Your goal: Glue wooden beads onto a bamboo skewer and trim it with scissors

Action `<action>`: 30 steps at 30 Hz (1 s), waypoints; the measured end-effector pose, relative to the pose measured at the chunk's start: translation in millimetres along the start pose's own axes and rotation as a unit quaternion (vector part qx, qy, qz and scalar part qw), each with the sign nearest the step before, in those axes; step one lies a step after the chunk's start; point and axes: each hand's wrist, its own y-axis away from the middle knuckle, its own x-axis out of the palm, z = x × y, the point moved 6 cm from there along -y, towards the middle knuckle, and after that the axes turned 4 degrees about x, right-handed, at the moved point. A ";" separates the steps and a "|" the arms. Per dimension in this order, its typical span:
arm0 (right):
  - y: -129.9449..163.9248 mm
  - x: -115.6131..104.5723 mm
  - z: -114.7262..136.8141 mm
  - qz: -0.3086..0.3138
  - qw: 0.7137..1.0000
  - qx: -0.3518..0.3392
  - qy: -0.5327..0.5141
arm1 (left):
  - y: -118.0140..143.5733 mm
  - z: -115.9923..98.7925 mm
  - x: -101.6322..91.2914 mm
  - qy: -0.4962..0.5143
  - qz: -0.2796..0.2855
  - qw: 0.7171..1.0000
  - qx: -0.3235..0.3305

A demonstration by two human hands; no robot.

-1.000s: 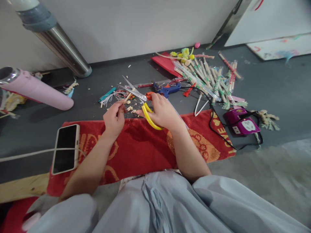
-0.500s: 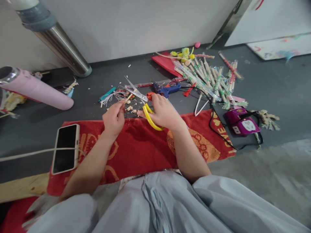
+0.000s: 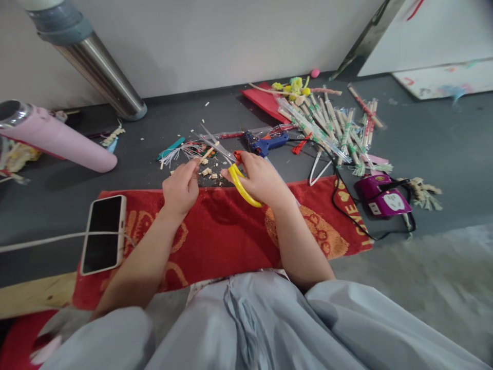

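The person is sitting on the floor [image 3: 442, 139] with a red towel [image 3: 219, 231] lying in front of the knees. The left hand [image 3: 181, 187] is pinching a thin stick [image 3: 207, 153] between its fingertips, with the fingers curled in tight around the near end. The stick is pointing up and away from that hand, leaning to the right, so its far tip is sticking out toward the scissors [image 3: 227, 162]. The right hand [image 3: 262, 180] is gripping the yellow handles of the scissors, with its fingers through the loops. The blades are standing open in a V, and they are pointing up and to the left, right at the stick. The stick's tip is sitting just at the open blades, so the two hands are close together, the left one holding and the right one ready with the blades. Little cut bits [image 3: 210, 172] are lying on the floor just under the stick. A blue glue gun [image 3: 267, 144] is lying just behind the right hand. A heap of sticks [image 3: 335, 128] is lying farther off to the right. A phone [image 3: 102, 234] is resting on the left end of the towel, well apart from the hands.
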 end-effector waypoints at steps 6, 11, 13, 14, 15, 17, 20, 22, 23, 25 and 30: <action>-2.2 1.9 -0.4 0.018 0.998 0.050 0.031 | 0.8 2.0 0.8 -0.001 -0.009 1.000 -0.007; -3.1 4.1 0.4 0.022 0.996 0.070 0.057 | 0.3 0.5 -0.6 -0.002 -0.011 1.000 -0.009; -2.7 4.0 1.1 0.023 0.995 0.074 0.063 | 0.2 -0.1 -1.2 -0.008 -0.012 1.000 -0.007; -2.4 3.7 1.6 0.024 0.994 0.077 0.066 | 0.2 -0.4 -1.2 -0.009 -0.013 1.000 -0.004; -2.1 3.3 2.3 0.026 0.994 0.080 0.070 | 0.1 -0.7 -1.0 -0.009 -0.013 1.000 -0.001; -1.6 2.8 3.7 0.030 0.993 0.085 0.076 | -0.1 -0.5 -0.2 -0.010 -0.011 1.000 0.002; -1.8 4.9 4.4 0.038 0.991 0.099 0.078 | -0.7 1.9 2.1 -0.009 0.008 1.000 -0.012; -2.7 7.2 3.9 0.031 0.992 0.104 0.068 | -1.0 1.4 0.0 -0.008 0.006 1.000 -0.013; -3.4 8.2 3.7 0.024 0.993 0.103 0.059 | -0.7 0.1 -2.5 -0.006 -0.003 1.000 -0.011; -4.3 9.3 2.8 0.004 0.994 0.103 0.037 | 1.2 -4.8 -8.4 0.004 -0.026 1.000 -0.002; -2.4 8.2 2.9 -0.031 0.993 0.115 -0.022 | 11.0 -34.5 -0.4 0.089 0.036 0.992 0.084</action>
